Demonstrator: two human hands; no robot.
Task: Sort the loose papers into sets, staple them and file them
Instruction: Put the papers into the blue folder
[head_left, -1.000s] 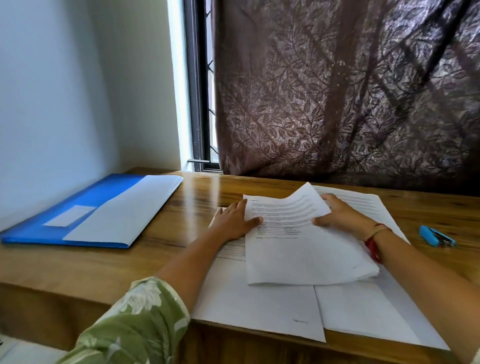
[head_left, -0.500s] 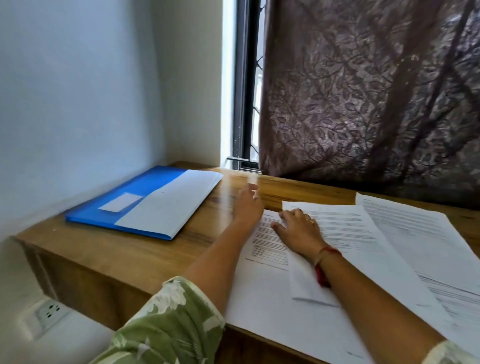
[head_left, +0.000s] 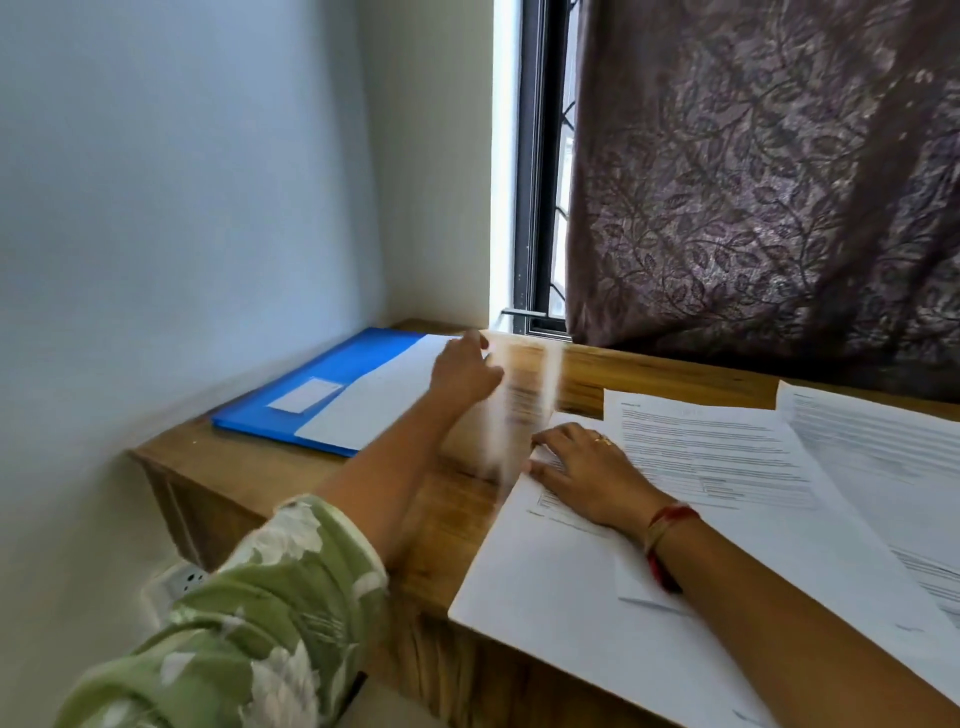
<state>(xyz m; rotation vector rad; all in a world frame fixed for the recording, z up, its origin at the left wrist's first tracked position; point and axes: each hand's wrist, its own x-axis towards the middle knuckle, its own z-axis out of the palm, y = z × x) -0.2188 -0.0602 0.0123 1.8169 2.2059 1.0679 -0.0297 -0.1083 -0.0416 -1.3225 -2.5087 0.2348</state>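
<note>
- Carrying one sheet (head_left: 524, 410) in the left hand (head_left: 465, 371), centre of frame; probably pinched at the upper edge, though badly smeared by motion.
- Pinning the loose papers (head_left: 727, 452) flat with the right hand (head_left: 587, 473), fingers extended, gripping nothing.
- Heading for the blue folder (head_left: 311, 384), left of centre, just beyond the left hand, long axis running up-right along the desk (head_left: 649, 371); far closer to left hand than right.
- Versus 0.5 s ago: sheet now lifted, left hand nearer the folder.
</note>
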